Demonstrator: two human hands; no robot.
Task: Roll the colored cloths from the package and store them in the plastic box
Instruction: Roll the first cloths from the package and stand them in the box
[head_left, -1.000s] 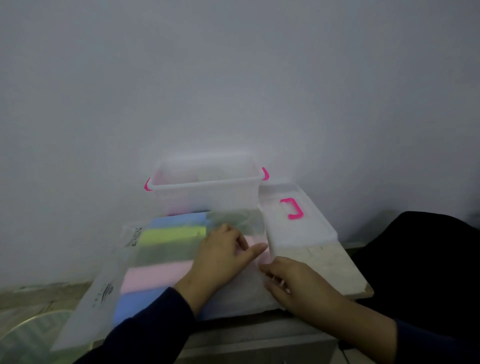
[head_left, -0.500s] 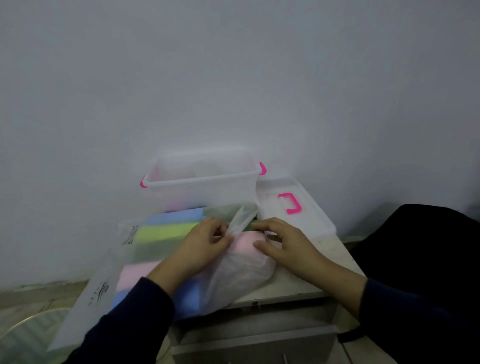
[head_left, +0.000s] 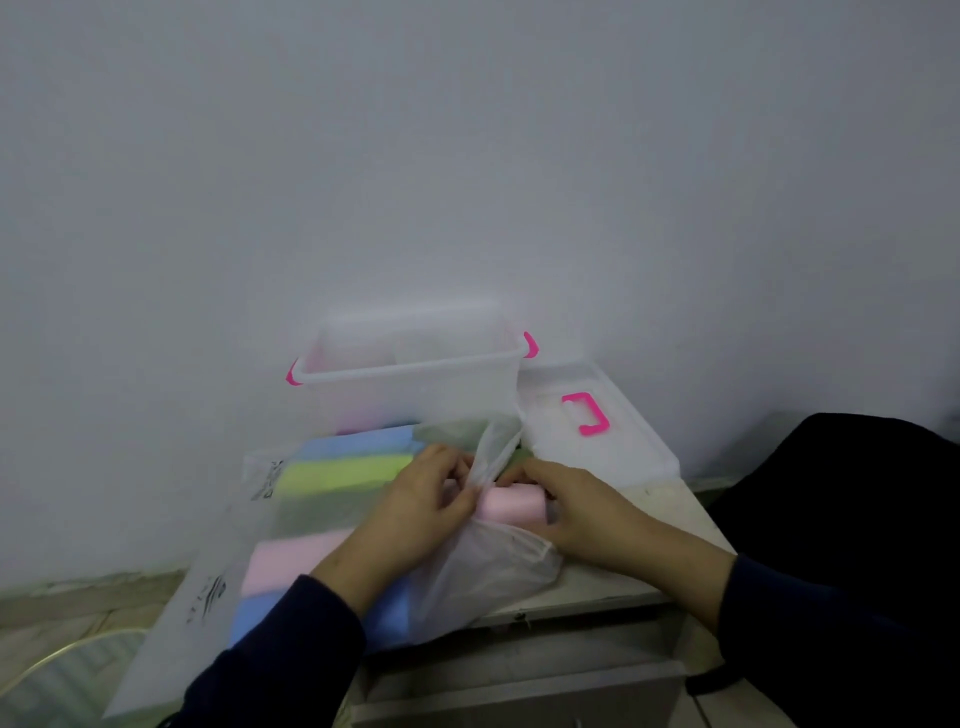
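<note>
Both the left hand (head_left: 415, 512) and right hand (head_left: 576, 506) pinch the mouth of the clear package (head_left: 218, 561) of colored cloths (head_left: 343, 470), which overhangs the cabinet top's (head_left: 670, 525) left edge, just before the plastic box (head_left: 415, 379) at its back edge.

Surface (head_left: 670, 525): package (head_left: 322, 525) at centre, cloths (head_left: 337, 470) inside it. Plastic box (head_left: 410, 374) at 12 o'clock behind the package; lid (head_left: 592, 431) at 2 o'clock, touching the box.
</note>
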